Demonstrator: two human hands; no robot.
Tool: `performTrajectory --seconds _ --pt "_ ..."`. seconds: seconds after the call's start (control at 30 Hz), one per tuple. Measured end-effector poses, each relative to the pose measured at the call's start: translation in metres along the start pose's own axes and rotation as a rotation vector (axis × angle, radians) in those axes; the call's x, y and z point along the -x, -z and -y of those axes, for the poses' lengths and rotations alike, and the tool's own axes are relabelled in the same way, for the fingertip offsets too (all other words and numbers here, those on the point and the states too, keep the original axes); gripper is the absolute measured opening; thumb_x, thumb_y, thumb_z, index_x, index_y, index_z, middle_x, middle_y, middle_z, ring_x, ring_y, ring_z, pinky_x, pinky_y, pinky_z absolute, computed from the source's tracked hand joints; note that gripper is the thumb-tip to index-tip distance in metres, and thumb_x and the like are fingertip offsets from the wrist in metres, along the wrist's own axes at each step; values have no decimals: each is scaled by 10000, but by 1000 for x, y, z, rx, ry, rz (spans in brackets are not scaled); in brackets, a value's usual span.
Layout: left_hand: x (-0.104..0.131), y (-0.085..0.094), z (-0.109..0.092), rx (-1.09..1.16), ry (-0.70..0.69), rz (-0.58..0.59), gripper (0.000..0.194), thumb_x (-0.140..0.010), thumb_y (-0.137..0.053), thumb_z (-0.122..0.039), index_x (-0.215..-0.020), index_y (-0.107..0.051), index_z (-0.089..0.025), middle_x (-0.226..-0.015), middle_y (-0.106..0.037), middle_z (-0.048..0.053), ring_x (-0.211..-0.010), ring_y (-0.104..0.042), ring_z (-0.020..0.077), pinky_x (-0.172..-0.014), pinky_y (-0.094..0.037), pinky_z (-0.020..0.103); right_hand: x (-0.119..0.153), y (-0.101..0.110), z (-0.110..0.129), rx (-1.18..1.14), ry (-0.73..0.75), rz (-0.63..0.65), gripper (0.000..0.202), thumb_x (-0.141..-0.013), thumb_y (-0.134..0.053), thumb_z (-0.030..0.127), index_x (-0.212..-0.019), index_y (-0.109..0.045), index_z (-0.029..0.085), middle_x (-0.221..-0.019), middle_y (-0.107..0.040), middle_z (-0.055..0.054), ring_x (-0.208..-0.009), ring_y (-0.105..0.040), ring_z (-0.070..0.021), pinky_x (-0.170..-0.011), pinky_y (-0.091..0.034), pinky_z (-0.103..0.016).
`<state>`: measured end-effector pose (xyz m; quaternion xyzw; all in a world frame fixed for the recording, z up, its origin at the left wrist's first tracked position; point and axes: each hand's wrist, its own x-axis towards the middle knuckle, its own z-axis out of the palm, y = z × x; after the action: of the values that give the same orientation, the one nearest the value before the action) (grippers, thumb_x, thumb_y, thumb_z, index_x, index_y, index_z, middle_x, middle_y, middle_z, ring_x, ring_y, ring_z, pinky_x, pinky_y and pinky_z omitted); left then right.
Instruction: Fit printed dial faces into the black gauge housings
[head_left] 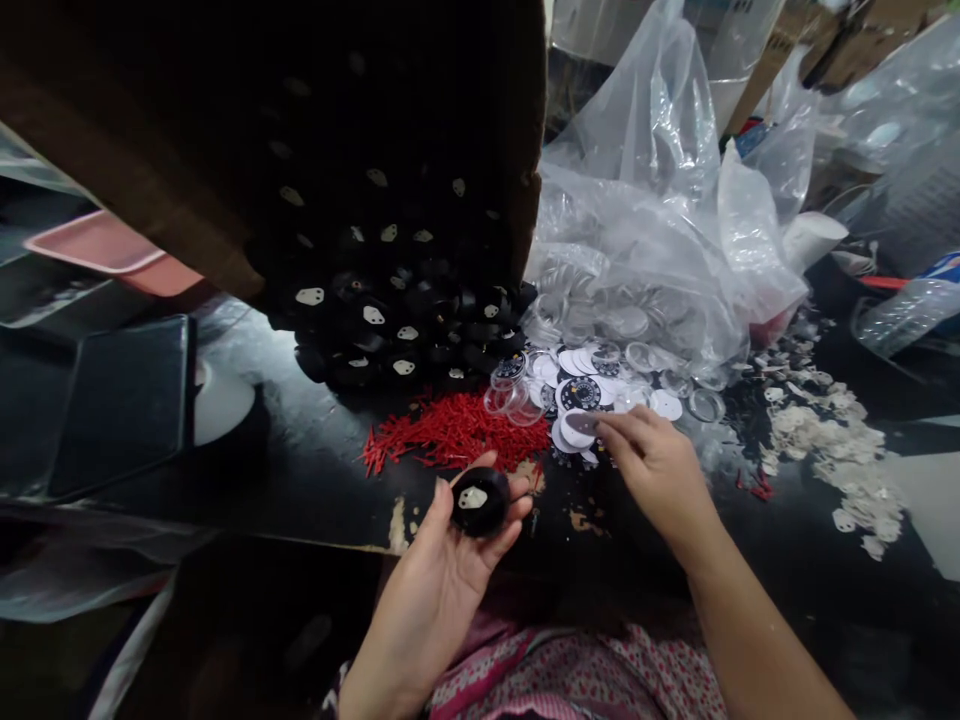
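My left hand (439,565) is closed round a small black round case (491,517), fingers curled along its edge. Inside the case sits a cream-coloured plate (472,496) with small holes. Over a heap of printed dial discs (580,393), my right hand (664,475) pinches a thin round disc (580,424) by its edge; the side facing me looks greyish. Several discs in the heap are plain white, others black with markings. Clear round covers (705,405) lie among them. Just beyond my left hand spreads a pile of thin red sticks (461,425).
A tipped cardboard box (150,170) spills black round cases (435,330) onto the dark table (300,500). Behind the discs stands a clear plastic bag (660,230) of covers. Loose cream plates (832,450) lie at right. Pink trays (97,242) and a black tray (124,400) are at left.
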<state>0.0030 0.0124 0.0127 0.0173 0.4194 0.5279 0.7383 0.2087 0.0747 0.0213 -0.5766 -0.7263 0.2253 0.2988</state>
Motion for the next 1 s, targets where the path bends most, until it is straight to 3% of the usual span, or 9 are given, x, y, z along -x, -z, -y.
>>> performTrajectory --seconds 0.1,0.17,0.3,0.4,0.53,0.63,0.77,0.83,1.0 --pt "-2 -6 1 37 -5 41 381 -984 -392 -395 -1136 -675 -191 -929 -756 121 -668 -696 149 -566 -561 221 12 -5 20 -139 109 162 252 -959 -504 252 -1088 -720 256 -958 -740 -17 -856 -669 -175 -835 -463 -306" --pt "-4 -6 3 46 -34 55 372 -968 -435 -414 -1149 -672 -191 -888 -751 91 -634 -665 129 -546 -547 209 15 -9 27 -268 70 189 223 -932 -564 264 -1097 -712 237 -964 -736 -17 -856 -670 -165 -815 -480 -287" --pt "-8 -1 10 1 -115 13 358 -945 -510 -401 -1227 -631 -216 -1074 -734 85 -892 -695 156 -751 -578 235 14 -13 26 -405 -61 118 169 -885 -611 252 -1012 -719 226 -928 -721 -12 -846 -662 -163 -766 -498 -271" --pt "-7 -1 13 -43 -148 71 379 -943 -532 -369 -1288 -596 -227 -1217 -688 100 -1116 -644 206 -921 -545 298 15 -13 29 -429 -134 55 216 -885 -584 218 -1077 -680 237 -904 -706 -5 -801 -652 -158 -687 -497 -257" --pt "-3 -6 19 -91 -125 128 366 -916 -588 -333 -1278 -612 -294 -1324 -633 45 -1243 -566 238 -1006 -508 361 21 -17 42 -398 -93 55 164 -906 -573 212 -1037 -666 246 -931 -700 2 -816 -645 -150 -712 -488 -253" --pt "-1 -6 27 -191 -135 83 338 -883 -633 -369 -1220 -647 -364 -1375 -595 -32 -1345 -462 219 -1118 -396 351 23 -23 49 -367 -74 31 75 -902 -583 202 -945 -640 225 -866 -678 9 -763 -628 -137 -711 -478 -252" --pt "-4 4 33 -406 -231 107 354 -890 -620 -388 -1243 -615 -415 -1430 -537 -91 -1393 -389 182 -1196 -236 321 22 -26 48 -383 -172 88 39 -890 -598 230 -871 -569 213 -798 -647 9 -711 -615 -139 -649 -464 -253" --pt "-5 8 32 -474 -255 133 373 -902 -602 -385 -1274 -592 -392 -1426 -542 -69 -1377 -414 185 -1188 -255 328 19 -25 46 -384 -208 133 61 -887 -592 237 -857 -544 212 -782 -636 9 -705 -610 -142 -633 -455 -255" --pt "-4 7 29 -532 -226 154 378 -873 -640 -345 -1243 -576 -303 -1313 -632 -1 -1222 -574 186 -1059 -441 310 21 -23 41 -327 -234 188 135 -834 -642 270 -840 -521 210 -772 -596 15 -651 -558 -131 -574 -425 -245"
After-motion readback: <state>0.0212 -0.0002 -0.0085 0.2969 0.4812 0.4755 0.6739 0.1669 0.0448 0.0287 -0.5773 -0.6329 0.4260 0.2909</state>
